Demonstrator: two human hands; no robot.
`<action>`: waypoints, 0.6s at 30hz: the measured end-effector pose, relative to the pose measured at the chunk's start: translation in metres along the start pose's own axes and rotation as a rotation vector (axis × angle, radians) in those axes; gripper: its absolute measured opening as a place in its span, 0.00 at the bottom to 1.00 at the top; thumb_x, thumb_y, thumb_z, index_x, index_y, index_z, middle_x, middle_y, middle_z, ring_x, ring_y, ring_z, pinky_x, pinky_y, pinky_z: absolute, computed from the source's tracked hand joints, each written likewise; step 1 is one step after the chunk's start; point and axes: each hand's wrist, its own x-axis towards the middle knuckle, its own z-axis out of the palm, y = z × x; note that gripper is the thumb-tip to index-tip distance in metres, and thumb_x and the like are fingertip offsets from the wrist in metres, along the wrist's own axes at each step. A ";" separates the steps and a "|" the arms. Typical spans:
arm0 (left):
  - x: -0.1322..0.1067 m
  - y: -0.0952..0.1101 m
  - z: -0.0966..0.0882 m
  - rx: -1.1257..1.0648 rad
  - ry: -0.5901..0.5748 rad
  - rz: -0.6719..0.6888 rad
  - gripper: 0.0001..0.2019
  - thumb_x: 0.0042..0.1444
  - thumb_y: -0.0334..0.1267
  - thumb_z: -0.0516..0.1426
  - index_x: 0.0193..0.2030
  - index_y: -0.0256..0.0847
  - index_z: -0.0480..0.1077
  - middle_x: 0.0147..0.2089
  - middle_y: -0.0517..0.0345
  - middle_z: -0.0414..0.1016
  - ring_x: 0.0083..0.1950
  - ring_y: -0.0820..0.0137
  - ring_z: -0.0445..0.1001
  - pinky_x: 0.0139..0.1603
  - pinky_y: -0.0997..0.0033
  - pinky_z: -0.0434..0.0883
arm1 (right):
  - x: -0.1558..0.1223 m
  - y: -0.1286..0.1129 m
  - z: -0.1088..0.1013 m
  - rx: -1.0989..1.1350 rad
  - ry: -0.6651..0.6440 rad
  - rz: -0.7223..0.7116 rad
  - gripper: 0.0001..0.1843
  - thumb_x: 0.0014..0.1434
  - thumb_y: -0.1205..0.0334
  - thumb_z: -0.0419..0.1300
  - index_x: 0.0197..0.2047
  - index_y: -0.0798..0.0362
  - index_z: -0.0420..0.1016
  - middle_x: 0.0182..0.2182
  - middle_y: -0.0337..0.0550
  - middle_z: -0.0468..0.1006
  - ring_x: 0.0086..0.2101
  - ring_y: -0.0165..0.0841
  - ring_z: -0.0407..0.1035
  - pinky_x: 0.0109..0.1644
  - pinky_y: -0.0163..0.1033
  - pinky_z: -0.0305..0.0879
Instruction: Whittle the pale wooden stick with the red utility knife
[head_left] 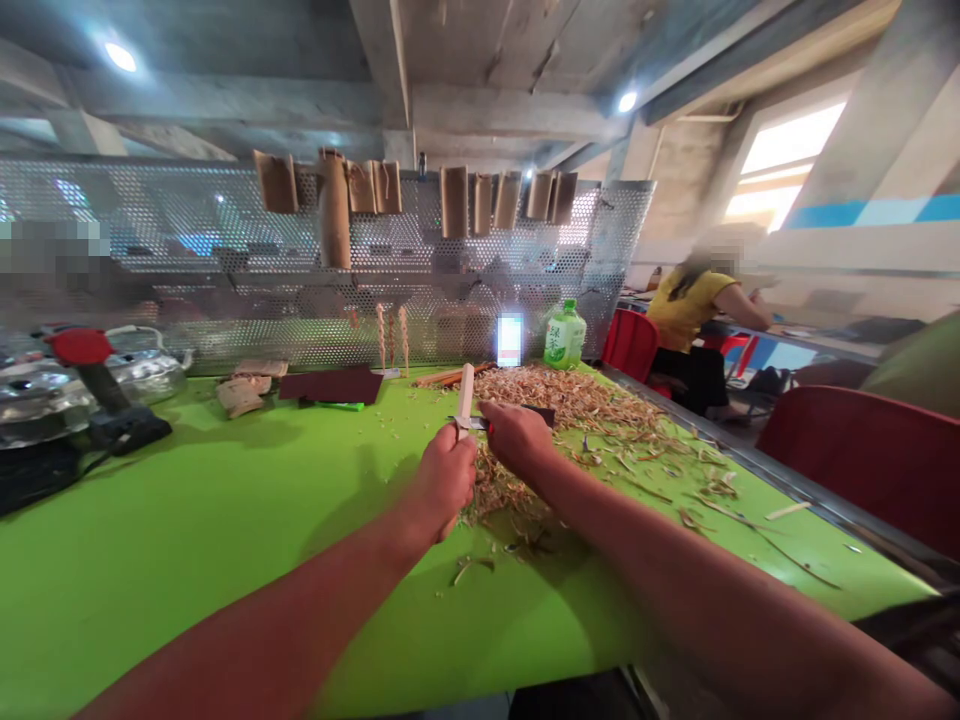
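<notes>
A pale wooden stick (pixel 466 392) is pointing up and away above the middle of a bright green table (pixel 225 580). The person's left hand (pixel 448 475) is gripping its near end, fingers curled tightly around it. The right hand (pixel 519 436) is closing its fingers around a knife (pixel 474 424), whose blade is lying crosswise against the stick just beyond the left hand. Curled wood shavings (pixel 570 393) are covering the table beneath the hands and spreading far and right. Behind the heap, a lit screen (pixel 510 340) and a green bottle (pixel 565 340) are standing near a perforated metal panel (pixel 450 270). To the left, slender twisted sticks (pixel 405 340) are standing upright before the panel, and a dark red sheet (pixel 330 386) is lying flat. At the far left, shiny kettles (pixel 142 365) are sitting beside a red-and-black power tool (pixel 112 390). Far right, a person in yellow (pixel 694 310) is sitting.
</notes>
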 end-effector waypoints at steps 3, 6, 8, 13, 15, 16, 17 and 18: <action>-0.006 0.005 0.003 -0.046 -0.003 -0.018 0.04 0.58 0.37 0.53 0.36 0.44 0.59 0.23 0.71 0.51 0.15 0.81 0.47 0.15 0.79 0.45 | 0.002 0.003 -0.001 0.004 0.036 -0.018 0.20 0.65 0.62 0.48 0.55 0.49 0.74 0.40 0.49 0.81 0.40 0.37 0.73 0.40 0.36 0.57; -0.018 0.004 0.009 -0.062 -0.049 -0.062 0.04 0.58 0.36 0.53 0.39 0.43 0.60 0.23 0.71 0.52 0.16 0.82 0.46 0.14 0.79 0.44 | 0.009 0.020 -0.004 0.045 0.039 0.119 0.20 0.65 0.63 0.47 0.54 0.48 0.76 0.40 0.49 0.81 0.39 0.38 0.74 0.39 0.36 0.58; -0.026 0.001 0.014 -0.063 -0.148 -0.095 0.08 0.59 0.38 0.53 0.44 0.43 0.61 0.23 0.71 0.53 0.16 0.81 0.47 0.14 0.80 0.46 | 0.015 0.037 -0.006 0.082 0.007 0.301 0.21 0.64 0.63 0.47 0.52 0.47 0.77 0.40 0.49 0.81 0.38 0.39 0.74 0.37 0.36 0.59; -0.022 -0.003 0.013 -0.132 -0.162 -0.046 0.11 0.57 0.40 0.55 0.46 0.43 0.61 0.24 0.71 0.56 0.16 0.81 0.49 0.13 0.80 0.50 | 0.023 0.054 -0.003 0.136 0.089 0.433 0.23 0.66 0.57 0.47 0.56 0.49 0.76 0.42 0.51 0.82 0.39 0.41 0.74 0.38 0.38 0.62; -0.012 -0.003 0.006 -0.169 -0.063 -0.021 0.08 0.57 0.38 0.53 0.42 0.42 0.61 0.24 0.71 0.56 0.15 0.81 0.50 0.13 0.80 0.49 | 0.021 0.044 0.001 0.153 0.104 0.362 0.23 0.66 0.56 0.47 0.58 0.47 0.75 0.43 0.49 0.82 0.40 0.40 0.74 0.39 0.37 0.63; -0.007 -0.002 0.003 -0.188 -0.028 -0.005 0.06 0.56 0.36 0.53 0.40 0.43 0.60 0.24 0.71 0.55 0.15 0.82 0.50 0.13 0.80 0.49 | 0.018 0.037 0.003 0.157 0.093 0.310 0.23 0.65 0.56 0.48 0.59 0.46 0.74 0.43 0.48 0.82 0.40 0.39 0.75 0.39 0.37 0.63; -0.002 -0.002 0.000 -0.202 -0.011 0.013 0.04 0.55 0.35 0.53 0.37 0.43 0.59 0.23 0.71 0.55 0.15 0.82 0.49 0.13 0.80 0.49 | 0.016 0.030 0.005 0.159 0.074 0.253 0.23 0.65 0.57 0.49 0.59 0.45 0.74 0.42 0.47 0.82 0.39 0.38 0.75 0.39 0.36 0.63; 0.001 -0.003 -0.002 -0.208 -0.016 0.028 0.04 0.55 0.35 0.53 0.35 0.43 0.58 0.23 0.70 0.55 0.15 0.82 0.50 0.13 0.80 0.50 | 0.012 0.023 0.006 0.159 0.054 0.200 0.23 0.64 0.58 0.50 0.59 0.44 0.74 0.41 0.46 0.83 0.39 0.38 0.75 0.40 0.36 0.62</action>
